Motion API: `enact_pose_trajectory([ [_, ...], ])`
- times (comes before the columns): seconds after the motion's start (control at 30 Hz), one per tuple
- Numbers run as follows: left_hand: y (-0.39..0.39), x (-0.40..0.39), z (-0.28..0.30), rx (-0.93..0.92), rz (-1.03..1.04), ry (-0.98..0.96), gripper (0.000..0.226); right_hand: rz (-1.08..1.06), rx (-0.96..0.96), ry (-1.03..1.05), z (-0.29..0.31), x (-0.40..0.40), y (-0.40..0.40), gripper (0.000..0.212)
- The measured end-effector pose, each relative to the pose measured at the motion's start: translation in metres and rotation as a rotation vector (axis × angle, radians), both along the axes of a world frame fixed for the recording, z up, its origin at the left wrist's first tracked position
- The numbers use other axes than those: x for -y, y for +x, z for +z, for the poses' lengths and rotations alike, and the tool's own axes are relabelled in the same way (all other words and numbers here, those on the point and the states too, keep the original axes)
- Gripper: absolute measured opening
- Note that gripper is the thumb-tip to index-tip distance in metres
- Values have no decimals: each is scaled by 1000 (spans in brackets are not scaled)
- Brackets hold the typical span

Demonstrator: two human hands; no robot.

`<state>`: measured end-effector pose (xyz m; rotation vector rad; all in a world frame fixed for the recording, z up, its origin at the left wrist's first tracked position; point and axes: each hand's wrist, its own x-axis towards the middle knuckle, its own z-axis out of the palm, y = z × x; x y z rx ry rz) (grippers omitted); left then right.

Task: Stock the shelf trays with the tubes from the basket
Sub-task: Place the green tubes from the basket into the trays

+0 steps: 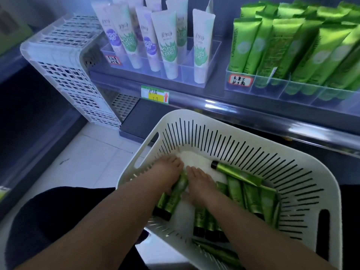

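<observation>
A white slotted basket (303,184) sits low in front of me with several green tubes with black caps (251,193) lying on its floor. Both my hands are down inside it. My left hand (167,172) grips a couple of green tubes (171,199) from the left, fingers curled over them. My right hand (196,184) closes on the same bundle from the right. On the shelf above, a clear tray (276,92) at the right holds several upright green tubes (292,45).
A second clear tray (210,55) at the shelf's middle holds white tubes (167,45) with green and purple labels. An empty white lattice crate (64,61) leans at the left. A price tag (155,94) hangs on the shelf edge. White floor tiles show below.
</observation>
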<state>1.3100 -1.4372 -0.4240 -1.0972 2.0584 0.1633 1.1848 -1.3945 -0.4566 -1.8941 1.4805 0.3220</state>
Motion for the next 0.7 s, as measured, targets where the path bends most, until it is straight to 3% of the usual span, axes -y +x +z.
enact_pose_trajectory([
  [0.1, -1, 3, -13, 83, -32, 18, 103, 18, -2, 34, -14, 0, 3, 92],
  [0.27, -6, 4, -14, 37, -19, -18, 68, 22, 69, -74, -24, -2, 10, 87],
  [0.47, -11, 11, -7, -71, 248, 98, 39, -105, 89, -47, -15, 14, 14, 58],
  [0.7, -20, 13, 22, -169, 443, 84, 39, -269, 244, -57, 6, 32, -14, 22],
])
